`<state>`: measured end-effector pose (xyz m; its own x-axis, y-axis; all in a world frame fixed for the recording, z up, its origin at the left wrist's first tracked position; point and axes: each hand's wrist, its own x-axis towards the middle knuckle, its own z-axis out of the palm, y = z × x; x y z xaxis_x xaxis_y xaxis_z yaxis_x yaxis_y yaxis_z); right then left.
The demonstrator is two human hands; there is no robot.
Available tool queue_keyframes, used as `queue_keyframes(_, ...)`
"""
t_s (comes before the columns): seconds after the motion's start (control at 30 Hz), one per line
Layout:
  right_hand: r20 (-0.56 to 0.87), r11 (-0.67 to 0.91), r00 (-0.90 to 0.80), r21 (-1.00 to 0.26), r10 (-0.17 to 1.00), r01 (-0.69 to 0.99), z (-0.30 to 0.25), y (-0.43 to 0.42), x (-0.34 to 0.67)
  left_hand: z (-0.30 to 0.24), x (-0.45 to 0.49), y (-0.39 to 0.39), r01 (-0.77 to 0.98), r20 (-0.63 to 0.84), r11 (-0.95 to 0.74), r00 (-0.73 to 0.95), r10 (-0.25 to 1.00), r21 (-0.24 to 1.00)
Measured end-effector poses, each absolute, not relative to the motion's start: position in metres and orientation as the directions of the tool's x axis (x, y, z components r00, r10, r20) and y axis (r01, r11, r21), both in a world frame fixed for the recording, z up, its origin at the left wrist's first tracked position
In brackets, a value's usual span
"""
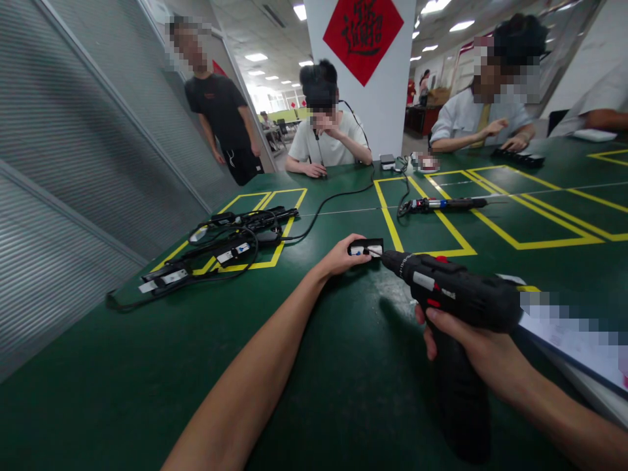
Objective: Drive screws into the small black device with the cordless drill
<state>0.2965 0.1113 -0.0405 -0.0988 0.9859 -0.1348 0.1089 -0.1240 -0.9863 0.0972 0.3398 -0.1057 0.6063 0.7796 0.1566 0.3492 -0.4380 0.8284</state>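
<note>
My right hand (471, 343) is wrapped round the grip of a black cordless drill (456, 288) with red buttons. The drill points left, and its thin bit (377, 252) reaches the front of a small black block with a white face (366, 248). Whether the bit touches a screw there is too small to tell. My left hand (343, 255) grips the block from its left side, thumb in front and fingers behind, on the green table (314, 366).
Black power strips and cables (235, 239) lie at left. Farther back is a corded electric screwdriver (446, 204). A white-topped item (574, 340) sits at right. Yellow tape rectangles (424, 254) mark the table. Two people sit across; another person (220, 108) stands at left.
</note>
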Motion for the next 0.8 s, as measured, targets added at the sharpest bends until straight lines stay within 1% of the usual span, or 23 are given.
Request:
queue_keyframes(0.33, -0.173, -0.164, -0.062, -0.977, 0.983, 0.135, -0.0396, 0.1089, 0.2949, -0.1062, 0.0976, 0.34, 0.338, 0.179, -0.456, 0.608, 0.773, 0.823)
queue_keyframes(0.43, -0.154, -0.144, -0.058, -0.979, 0.986, 0.147, -0.0404, 0.1099, 0.2946, -0.1065, 0.0976, 0.3403, 0.344, 0.183, -0.461, 0.604, 0.776, 0.818)
queue_keyframes(0.6, -0.108, -0.1, -0.068, -0.989, 0.992, 0.11, -0.0424, 0.111, 0.2956, -0.1062, 0.0972, 0.3399, 0.358, 0.173, -0.459, 0.604, 0.778, 0.813)
queue_keyframes(0.8, -0.155, -0.147, -0.074, -0.983, 0.985, 0.111, -0.041, 0.1106, 0.2953, -0.1049, 0.0977, 0.3389, 0.364, 0.173, -0.463, 0.604, 0.778, 0.808)
